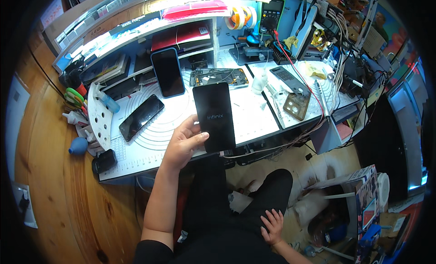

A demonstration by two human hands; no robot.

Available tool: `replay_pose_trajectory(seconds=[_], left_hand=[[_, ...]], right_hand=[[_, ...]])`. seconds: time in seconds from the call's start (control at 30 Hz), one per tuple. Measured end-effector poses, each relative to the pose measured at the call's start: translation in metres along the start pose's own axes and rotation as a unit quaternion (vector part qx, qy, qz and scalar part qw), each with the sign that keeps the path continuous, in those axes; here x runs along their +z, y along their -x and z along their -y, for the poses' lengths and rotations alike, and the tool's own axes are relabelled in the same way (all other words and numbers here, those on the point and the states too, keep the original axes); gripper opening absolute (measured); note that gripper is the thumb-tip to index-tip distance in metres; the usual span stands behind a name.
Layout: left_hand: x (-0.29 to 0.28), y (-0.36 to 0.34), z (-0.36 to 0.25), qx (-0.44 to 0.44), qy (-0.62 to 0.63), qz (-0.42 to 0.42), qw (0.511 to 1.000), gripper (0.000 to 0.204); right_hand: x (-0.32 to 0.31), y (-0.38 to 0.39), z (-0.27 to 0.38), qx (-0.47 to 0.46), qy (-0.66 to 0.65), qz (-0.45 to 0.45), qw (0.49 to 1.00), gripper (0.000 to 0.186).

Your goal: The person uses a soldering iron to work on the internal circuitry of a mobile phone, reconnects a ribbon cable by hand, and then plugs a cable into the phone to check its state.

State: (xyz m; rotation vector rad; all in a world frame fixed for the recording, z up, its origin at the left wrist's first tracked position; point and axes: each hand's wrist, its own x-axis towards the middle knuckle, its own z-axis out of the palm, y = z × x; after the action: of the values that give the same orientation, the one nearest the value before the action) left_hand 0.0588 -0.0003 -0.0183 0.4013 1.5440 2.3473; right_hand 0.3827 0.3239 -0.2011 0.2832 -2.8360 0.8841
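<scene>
My left hand (184,143) grips a black smartphone (216,128) by its lower left side, thumb lying on the front of the screen. The phone is upright above the near edge of the workbench, its dark screen lit with a small line of lettering. My right hand (273,225) rests on my right thigh with its fingers spread, holding nothing. Behind the held phone, another phone with a blue edge (168,73) leans upright against the shelf. To its left, a dark phone (141,118) lies on the white printed mat (170,128).
An opened phone body (220,77) lies farther back. At the right are a white bottle (260,81), a phone back frame (289,81), a brown case (297,105) and red and white cables. A multimeter (272,13) stands behind. A blue blower bulb (78,146) is at the left edge.
</scene>
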Motion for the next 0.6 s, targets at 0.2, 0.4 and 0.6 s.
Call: replay_pose_trajectory(seconds=[0.2,0.4,0.6], left_hand=[[0.012,-0.005,0.000,0.013,0.015,-0.012,1.000,0.053],[0.003,-0.002,0.002,0.017,0.002,-0.016,1.000,0.054],[0.006,-0.003,0.005,0.014,-0.002,-0.016,1.000,0.054]], right_hand=[[-0.006,-0.004,0.004,0.000,-0.004,-0.008,1.000,0.044],[-0.009,-0.007,0.000,0.004,-0.002,0.004,1.000,0.044],[-0.009,-0.001,0.000,0.012,0.006,-0.007,1.000,0.044]])
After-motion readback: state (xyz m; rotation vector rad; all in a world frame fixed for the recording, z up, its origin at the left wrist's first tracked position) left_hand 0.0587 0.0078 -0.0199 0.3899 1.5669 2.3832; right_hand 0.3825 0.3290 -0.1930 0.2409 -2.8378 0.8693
